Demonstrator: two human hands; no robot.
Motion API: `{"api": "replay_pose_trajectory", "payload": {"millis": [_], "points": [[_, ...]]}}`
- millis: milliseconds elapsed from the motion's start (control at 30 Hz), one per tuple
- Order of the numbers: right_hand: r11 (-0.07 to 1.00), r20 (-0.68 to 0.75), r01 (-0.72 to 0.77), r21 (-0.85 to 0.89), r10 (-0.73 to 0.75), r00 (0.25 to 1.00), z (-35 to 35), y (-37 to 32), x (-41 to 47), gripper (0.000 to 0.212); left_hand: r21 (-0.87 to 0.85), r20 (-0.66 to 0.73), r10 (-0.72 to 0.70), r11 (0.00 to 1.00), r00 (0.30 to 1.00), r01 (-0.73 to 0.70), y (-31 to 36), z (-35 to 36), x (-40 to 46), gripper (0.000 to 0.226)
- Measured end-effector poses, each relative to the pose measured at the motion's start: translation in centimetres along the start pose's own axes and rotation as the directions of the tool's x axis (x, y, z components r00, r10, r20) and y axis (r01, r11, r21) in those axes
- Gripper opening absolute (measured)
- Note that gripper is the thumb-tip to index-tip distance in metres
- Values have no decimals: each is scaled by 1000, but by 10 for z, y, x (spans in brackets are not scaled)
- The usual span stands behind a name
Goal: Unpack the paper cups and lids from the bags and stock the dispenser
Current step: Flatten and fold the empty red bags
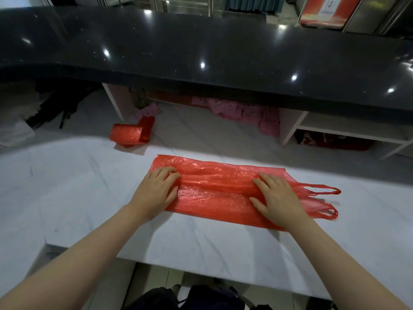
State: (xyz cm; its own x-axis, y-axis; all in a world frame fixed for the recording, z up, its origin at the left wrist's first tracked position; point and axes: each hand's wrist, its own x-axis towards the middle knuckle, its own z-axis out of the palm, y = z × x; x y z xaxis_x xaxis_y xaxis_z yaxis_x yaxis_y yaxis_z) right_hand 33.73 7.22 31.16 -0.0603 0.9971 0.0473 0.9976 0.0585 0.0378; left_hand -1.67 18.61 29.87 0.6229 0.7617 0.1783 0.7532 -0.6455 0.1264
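Hard to make out under the glossy black raised counter [201, 41]: pink paper slips [234, 110] heaped in shadow, print unreadable, and dark blurred clutter far left. Cut off at the bottom edge: both forearms. Partly covered by both hands: a thin red translucent plastic carrier bag [214, 189], flattened lengthwise on the white marble-look worktop [67, 198]. Left hand [156, 191] palm-down on the bag's closed end, fingers slightly bent, pressing, thumb toward the near edge. Right hand [279, 198] flat near the handle end, fingers straight and spread, pressing; two handle loops [324, 191] trailing out just beyond it. Beyond the left hand, well apart: a small folded red plastic bag [130, 134].
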Motion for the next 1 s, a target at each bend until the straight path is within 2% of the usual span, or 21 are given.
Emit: {"api": "replay_pose_trajectory", "payload": {"millis": [100, 200, 267, 333, 433, 567, 667, 900, 1000], "points": [[999, -13, -21, 38, 21, 1000, -3, -5, 1, 57, -18, -10, -55, 998, 998, 55, 3, -1, 1, 39], [976, -133, -64, 210, 93, 987, -15, -13, 21, 50, 55, -135, -80, 995, 988, 88, 12, -7, 18, 30], [955, -199, -75, 288, 137, 970, -22, -21, 45, 37, 41, -152, -64, 997, 986, 71, 21, -9, 35, 26], [934, -146, -65, 352, 124, 982, -26, -38, 65, 23, -31, -104, -33, 999, 994, 30, 32, -6, 51, 30], [900, -38, -19, 436, 39, 999, -17, -78, 77, 34, -83, 44, 6, 997, 999, -3, 45, 6, 60, 51], [899, 69, 24, 437, -60, 996, 11, -113, 62, 55, -50, 191, -44, 997, 981, 54, 48, 22, 52, 71], [934, 85, 35, 356, -69, 994, 27, -114, 54, 72, -25, 212, -73, 996, 975, 80, 42, 32, 43, 74], [961, 106, -57, 272, 29, 994, 32, -89, 41, 87, -24, 217, -54, 998, 975, 61, 31, 37, 38, 80], [959, 116, -136, 249, 110, 987, 33, -58, 26, 90, -29, 205, -104, 993, 973, 112, 11, 34, 31, 78]]}}
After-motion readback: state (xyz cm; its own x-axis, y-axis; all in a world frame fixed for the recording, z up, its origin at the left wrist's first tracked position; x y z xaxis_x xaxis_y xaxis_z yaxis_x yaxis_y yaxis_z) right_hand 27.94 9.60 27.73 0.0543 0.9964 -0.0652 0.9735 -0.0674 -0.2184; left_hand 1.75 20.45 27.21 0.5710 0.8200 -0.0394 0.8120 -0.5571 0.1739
